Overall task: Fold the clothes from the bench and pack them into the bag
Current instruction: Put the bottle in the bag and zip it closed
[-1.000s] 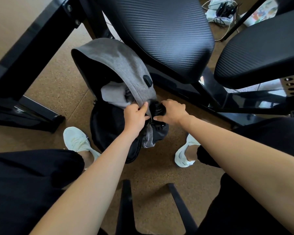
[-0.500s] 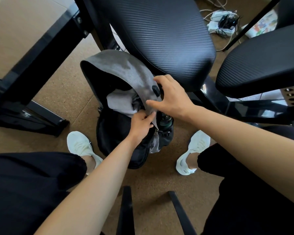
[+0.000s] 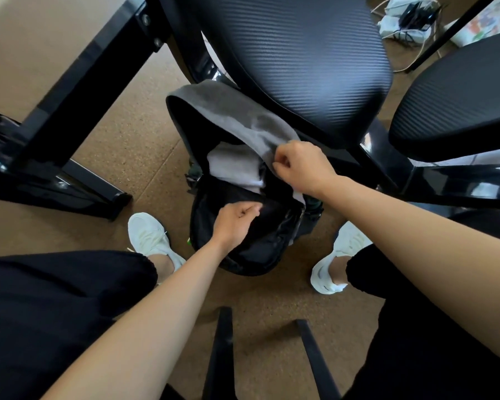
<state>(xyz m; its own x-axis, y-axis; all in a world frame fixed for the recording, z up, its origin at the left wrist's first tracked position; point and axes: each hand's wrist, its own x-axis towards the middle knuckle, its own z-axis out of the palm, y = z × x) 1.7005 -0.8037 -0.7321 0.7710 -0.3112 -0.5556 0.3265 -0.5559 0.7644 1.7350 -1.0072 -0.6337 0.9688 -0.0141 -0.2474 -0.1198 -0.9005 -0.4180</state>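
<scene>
two hands work at one bag in the head view. the bag (image 3: 251, 249) stands on the brown floor (image 3: 121, 145) between the person's white shoes (image 3: 150, 238), just near of the black padded bench (image 3: 300, 53), with its mouth open. the left hand (image 3: 237, 223), fingers curled, pinches the near black rim of the mouth. the right hand (image 3: 303, 166), curled tight, pinches the edge of the grey flap (image 3: 228, 111), which arches over the far side. inside, a folded pale grey garment (image 3: 234, 166) lies partly under the flap. no clothes show on the bench pad, so closing the bag seems the step in hand. to do it well, i judge the left hand should keep the near rim taut while the right draws the flap toward it, pushing the garment's near edge down first so no cloth catches. whether the right fingers hold a zip pull i cannot tell.
</scene>
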